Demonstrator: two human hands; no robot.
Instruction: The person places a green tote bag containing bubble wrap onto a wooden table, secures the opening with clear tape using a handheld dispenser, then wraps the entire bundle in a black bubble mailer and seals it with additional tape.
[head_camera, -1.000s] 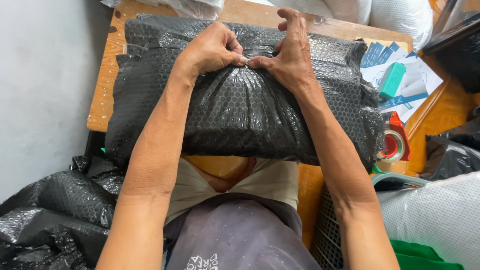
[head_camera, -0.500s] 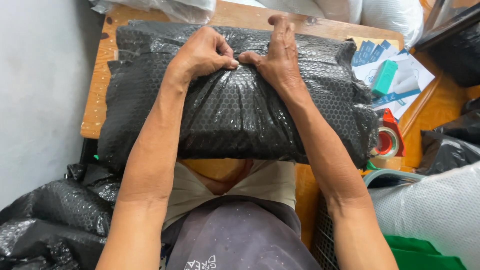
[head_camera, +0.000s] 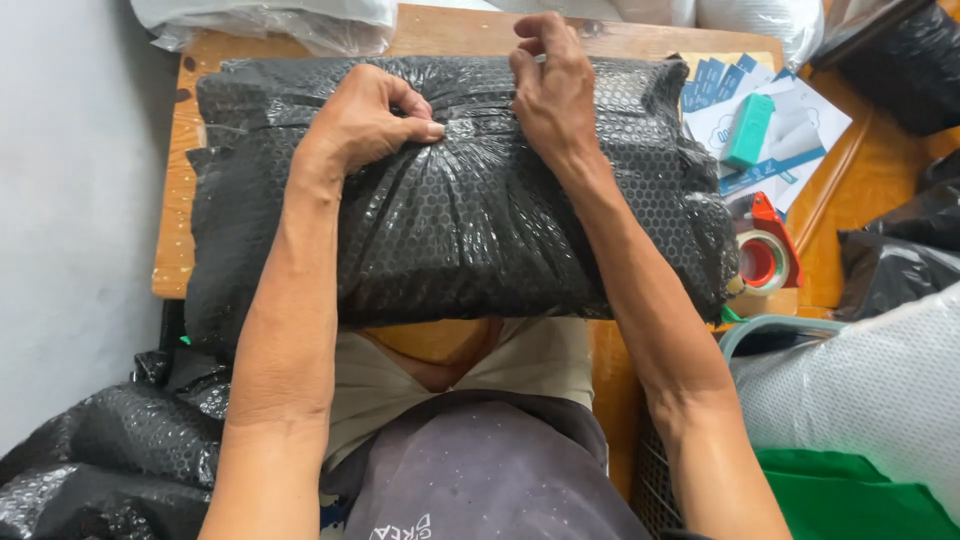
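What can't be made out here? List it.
- Contents of the black bubble-wrap parcel: head view, hidden by its wrap.
- Tape dispenser: partly behind the parcel.
- Left hand fingertips: curled into the wrap.
- Clear plastic bag: cut off by the top edge.

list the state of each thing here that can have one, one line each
black bubble-wrap parcel: wrapped shut, lying flat on the wooden table, wrap gathered into folds at its top middle
left hand: closed, pinching the gathered wrap
right hand: fingers bent, pressing on the wrap
red tape dispenser: lying at the table's right edge, loaded with a roll
teal rectangular block: resting on printed papers
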